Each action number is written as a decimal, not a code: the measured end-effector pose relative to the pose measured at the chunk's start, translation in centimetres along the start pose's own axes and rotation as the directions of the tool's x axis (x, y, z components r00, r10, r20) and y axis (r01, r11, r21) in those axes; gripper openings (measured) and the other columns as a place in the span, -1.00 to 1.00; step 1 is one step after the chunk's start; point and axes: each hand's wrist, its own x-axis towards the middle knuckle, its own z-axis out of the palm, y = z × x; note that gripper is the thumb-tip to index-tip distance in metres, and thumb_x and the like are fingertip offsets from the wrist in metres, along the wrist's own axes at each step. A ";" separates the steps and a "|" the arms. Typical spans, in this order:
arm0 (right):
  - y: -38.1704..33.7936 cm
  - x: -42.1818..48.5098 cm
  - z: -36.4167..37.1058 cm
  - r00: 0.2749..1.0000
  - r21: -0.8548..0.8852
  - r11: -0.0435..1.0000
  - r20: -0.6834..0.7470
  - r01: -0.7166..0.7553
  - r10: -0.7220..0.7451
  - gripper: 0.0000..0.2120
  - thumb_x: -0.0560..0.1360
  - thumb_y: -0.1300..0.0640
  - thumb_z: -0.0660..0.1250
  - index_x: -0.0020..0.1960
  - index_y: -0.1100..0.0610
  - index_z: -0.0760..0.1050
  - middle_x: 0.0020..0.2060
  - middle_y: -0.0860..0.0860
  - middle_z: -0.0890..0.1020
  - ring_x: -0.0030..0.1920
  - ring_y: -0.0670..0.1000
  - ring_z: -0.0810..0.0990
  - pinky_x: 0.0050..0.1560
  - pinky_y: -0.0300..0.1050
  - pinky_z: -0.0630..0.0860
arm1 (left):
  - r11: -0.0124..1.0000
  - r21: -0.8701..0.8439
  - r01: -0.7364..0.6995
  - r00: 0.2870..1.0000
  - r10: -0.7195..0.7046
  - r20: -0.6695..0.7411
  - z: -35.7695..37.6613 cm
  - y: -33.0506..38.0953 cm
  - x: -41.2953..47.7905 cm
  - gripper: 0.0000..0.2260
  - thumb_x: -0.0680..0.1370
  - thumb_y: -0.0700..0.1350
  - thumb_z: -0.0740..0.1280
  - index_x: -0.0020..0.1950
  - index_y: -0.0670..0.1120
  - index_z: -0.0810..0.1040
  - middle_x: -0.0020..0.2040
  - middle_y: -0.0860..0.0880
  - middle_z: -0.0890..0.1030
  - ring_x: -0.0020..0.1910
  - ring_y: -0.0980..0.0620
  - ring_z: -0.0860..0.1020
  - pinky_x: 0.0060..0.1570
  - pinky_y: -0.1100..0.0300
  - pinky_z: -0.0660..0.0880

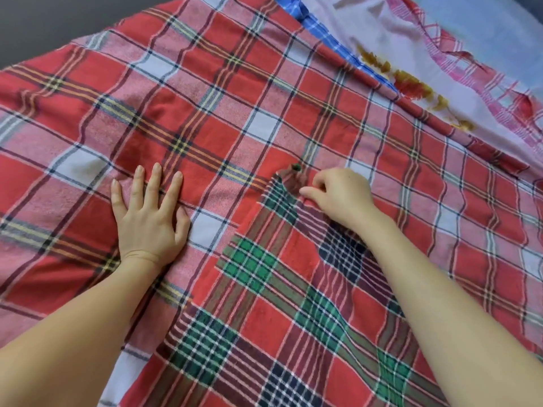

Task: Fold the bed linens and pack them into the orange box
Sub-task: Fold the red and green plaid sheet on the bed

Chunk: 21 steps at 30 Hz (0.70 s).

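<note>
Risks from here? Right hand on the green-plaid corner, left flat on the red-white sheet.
1. The right hand pinches only a small corner of the green-plaid sheet; it may slip out when pulled.
2. That sheet lies on the red-and-white sheet, so dragging could bunch the lower one despite the left hand pressing it.

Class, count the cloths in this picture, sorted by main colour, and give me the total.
Red plaid: 2, the red-white sheet and the red-green sheet lying on it
Blue plaid: 1, the blue cloth
Pale with pink border: 1, the pale cloth
Total: 4
</note>
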 end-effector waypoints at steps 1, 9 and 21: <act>0.3 0.7 -0.6 0.997 -0.026 0.999 -0.066 0.033 -0.035 -0.62 0.54 -0.16 0.22 -0.30 0.08 0.48 -0.34 0.00 0.48 -0.19 0.12 0.50 -0.27 -0.12 0.24 | 1.000 -0.002 0.002 1.000 -0.002 0.004 0.0 0.0 0.0 -0.49 0.50 0.00 0.05 0.44 -0.06 0.35 0.45 -0.22 0.32 0.46 -0.25 0.19 0.42 -0.24 -0.10; 2.0 3.2 1.1 0.985 0.018 0.997 -0.158 0.076 -0.073 -0.64 0.58 -0.13 0.16 -0.14 0.07 0.59 -0.16 0.09 0.62 0.00 0.18 0.53 -0.21 -0.07 0.22 | 0.999 -0.031 0.007 1.000 -0.007 -0.008 0.2 0.0 -0.2 -0.49 0.50 0.00 0.05 0.45 -0.05 0.34 0.46 -0.21 0.30 0.47 -0.24 0.16 0.42 -0.21 -0.13; -5.2 -11.5 10.7 0.791 0.127 0.785 -0.003 -0.607 0.612 -0.31 0.47 -0.32 -0.28 0.54 -0.09 -0.08 0.52 0.21 0.04 0.50 0.29 -0.09 0.39 0.40 -0.21 | 0.980 -0.190 -0.050 0.999 0.047 -0.021 4.7 -2.4 0.8 -0.49 0.55 0.09 -0.06 0.53 0.12 0.12 0.52 -0.16 0.12 0.48 -0.27 0.10 0.36 -0.34 0.14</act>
